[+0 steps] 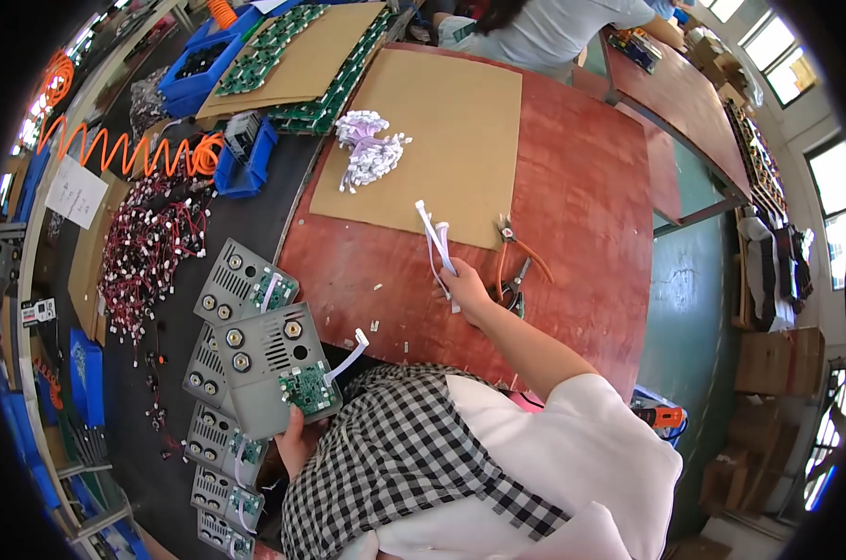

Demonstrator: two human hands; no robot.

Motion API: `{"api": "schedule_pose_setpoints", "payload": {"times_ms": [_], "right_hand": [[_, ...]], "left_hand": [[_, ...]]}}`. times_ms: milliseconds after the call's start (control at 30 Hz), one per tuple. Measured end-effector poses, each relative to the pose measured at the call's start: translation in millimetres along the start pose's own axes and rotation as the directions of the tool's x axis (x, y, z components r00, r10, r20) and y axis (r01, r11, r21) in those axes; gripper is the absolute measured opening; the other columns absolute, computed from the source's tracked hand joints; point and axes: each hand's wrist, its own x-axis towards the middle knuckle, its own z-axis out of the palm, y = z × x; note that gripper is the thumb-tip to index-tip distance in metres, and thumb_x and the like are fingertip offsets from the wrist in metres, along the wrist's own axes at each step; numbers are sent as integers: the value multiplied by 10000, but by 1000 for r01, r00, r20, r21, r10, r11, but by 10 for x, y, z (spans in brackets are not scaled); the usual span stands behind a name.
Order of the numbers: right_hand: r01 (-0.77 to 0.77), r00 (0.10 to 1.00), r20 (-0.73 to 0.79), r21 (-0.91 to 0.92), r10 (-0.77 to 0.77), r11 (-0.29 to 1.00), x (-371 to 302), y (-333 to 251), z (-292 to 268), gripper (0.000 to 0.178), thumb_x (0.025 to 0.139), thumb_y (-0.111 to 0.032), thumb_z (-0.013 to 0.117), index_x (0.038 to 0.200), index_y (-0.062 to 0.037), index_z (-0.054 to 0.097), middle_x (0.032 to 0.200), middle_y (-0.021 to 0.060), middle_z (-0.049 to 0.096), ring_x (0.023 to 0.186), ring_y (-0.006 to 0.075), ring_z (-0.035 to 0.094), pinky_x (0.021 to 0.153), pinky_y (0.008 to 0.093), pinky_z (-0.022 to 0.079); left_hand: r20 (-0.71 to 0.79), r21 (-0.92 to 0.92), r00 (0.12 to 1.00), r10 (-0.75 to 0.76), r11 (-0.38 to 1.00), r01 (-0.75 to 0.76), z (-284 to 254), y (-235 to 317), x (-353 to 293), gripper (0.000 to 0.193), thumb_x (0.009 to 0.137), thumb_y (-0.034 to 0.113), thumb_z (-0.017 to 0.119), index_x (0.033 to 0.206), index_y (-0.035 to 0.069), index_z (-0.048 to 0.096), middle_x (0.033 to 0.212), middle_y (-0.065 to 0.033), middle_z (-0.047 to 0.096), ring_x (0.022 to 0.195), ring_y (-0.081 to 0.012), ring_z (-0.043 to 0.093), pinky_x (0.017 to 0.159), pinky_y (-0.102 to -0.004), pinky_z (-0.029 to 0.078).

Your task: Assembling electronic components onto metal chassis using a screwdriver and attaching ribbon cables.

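Observation:
My left hand (297, 442) grips the lower edge of a grey metal panel (259, 383), thumb on top near a green circuit board (306, 388). A short white ribbon cable (350, 357) sticks up from that board. Over the red table, my right hand (463, 291) is closed round a few white ribbon cables (435, 238) with white plugs at their ends. Just right of this hand lie orange-handled pliers (509, 245) and a second hand tool (513, 287). Further off, a heap of white cables (371, 151) rests on a cardboard sheet (451, 121).
Several similar grey panels (219, 373) lie in an overlapping row on the black bench at left. Beyond are a pile of dark red wires (152, 243), blue bins (245, 168), stacked green boards (273, 47) and a coiled orange hose (133, 149). A person (535, 37) sits across the table.

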Motion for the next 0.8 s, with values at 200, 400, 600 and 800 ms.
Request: {"api": "schedule_pose_setpoints", "payload": {"times_ms": [200, 400, 600, 800], "right_hand": [[-216, 974, 154, 400, 167, 891, -75, -108, 26, 248, 846, -231, 464, 1033, -68, 463, 809, 62, 541, 622, 144, 528, 542, 281, 459], [-302, 901, 409, 353, 144, 885, 90, 64, -97, 156, 839, -141, 476, 968, -56, 499, 749, 45, 533, 641, 142, 499, 555, 276, 411], [386, 885, 166, 258, -435, 886, -107, -370, 302, 104, 839, -106, 463, 928, -61, 495, 788, 42, 551, 658, 121, 505, 570, 244, 389], [790, 613, 195, -139, -765, 598, 83, -243, 426, 106, 826, -86, 454, 890, -15, 500, 862, 74, 560, 779, 169, 518, 684, 300, 415]], "left_hand": [[-53, -1, 998, -43, 999, 43, -3, -8, -56, 400, 807, 145, 525, 1159, 70, 349, 1020, -91, 504, 835, -205, 541, 599, -316, 473], [-76, 0, 996, -49, 999, 49, -56, -20, -40, 390, 804, 144, 529, 1141, 47, 360, 1009, -97, 512, 816, -204, 554, 602, -311, 487], [-49, -34, 999, 3, 999, -4, -36, 4, -84, 370, 801, 133, 529, 1124, 36, 375, 990, -97, 522, 801, -198, 565, 570, -295, 505], [-9, -69, 1000, 26, 997, -26, -154, -19, -170, 370, 799, 131, 531, 1121, 30, 378, 994, -99, 515, 812, -199, 563, 578, -297, 510]]}}
